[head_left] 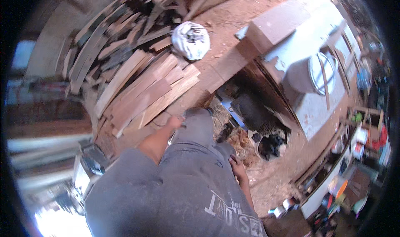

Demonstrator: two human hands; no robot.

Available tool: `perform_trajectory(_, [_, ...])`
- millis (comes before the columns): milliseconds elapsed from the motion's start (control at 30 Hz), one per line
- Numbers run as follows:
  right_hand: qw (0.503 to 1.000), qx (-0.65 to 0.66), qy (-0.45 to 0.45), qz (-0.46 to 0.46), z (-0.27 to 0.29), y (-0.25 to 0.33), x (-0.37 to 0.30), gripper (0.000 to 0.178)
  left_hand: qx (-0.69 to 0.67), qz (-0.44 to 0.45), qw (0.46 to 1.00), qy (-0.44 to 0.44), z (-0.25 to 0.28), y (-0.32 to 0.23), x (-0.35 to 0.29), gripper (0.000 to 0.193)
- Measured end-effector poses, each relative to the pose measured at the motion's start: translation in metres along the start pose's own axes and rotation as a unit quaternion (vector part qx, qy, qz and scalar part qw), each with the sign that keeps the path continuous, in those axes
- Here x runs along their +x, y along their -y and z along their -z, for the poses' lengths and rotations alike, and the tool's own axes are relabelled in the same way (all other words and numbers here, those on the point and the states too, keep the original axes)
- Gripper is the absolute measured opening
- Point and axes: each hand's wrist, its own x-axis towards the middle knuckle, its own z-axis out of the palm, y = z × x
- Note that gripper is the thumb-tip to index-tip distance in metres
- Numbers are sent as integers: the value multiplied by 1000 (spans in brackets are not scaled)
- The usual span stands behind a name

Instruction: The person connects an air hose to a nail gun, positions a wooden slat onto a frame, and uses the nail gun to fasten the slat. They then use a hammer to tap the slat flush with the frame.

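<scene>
Planks (pixel 146 95), where do they lie from the hands?

Ahead of the left hand (pixel 176 123) and out to its left, in a low stack, the nearest ends well short of the fingers

And is that hand gripping anything?

I can't tell; its fingers look bent beside the leg of the grey trousers (pixel 196 123), but they are too blurred to show whether something sits in them

What about the right hand (pixel 238 168)?

Hanging by the other side of the trousers, fingers partly curled; whether it is clenched or loose, I can't say

Anything else around?

Beyond the left hand and the planks, a round white bundle (pixel 191 40); ahead of the right hand and off to its right, a pale-topped table (pixel 318 116) carrying a white bucket (pixel 298 76) and a long wooden block (pixel 281 22)
</scene>
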Motion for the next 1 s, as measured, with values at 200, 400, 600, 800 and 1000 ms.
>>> perform_trajectory(200, [986, -56, 144, -64, 84, -50, 37, 48, -291, 111, 950, 35, -130, -3, -95, 39])
perform_trajectory(400, [980, -131, 138, -63, 129, -21, 62, 47, -324, 115, 907, -242, -122, -23, -160, 37])
perform_trajectory(600, [941, -274, 185, 77, 118, -8, 138, 30, -210, 67, 828, -515, -1, -18, -253, 33])
perform_trajectory(800, [795, -524, 174, 252, 27, 68, 155, 33, -305, 110, 911, -255, -112, 22, -275, 39])
perform_trajectory(1000, [687, -590, 215, 365, -52, 51, 146, 50, -277, 288, 917, -11, -279, 78, -222, 44])
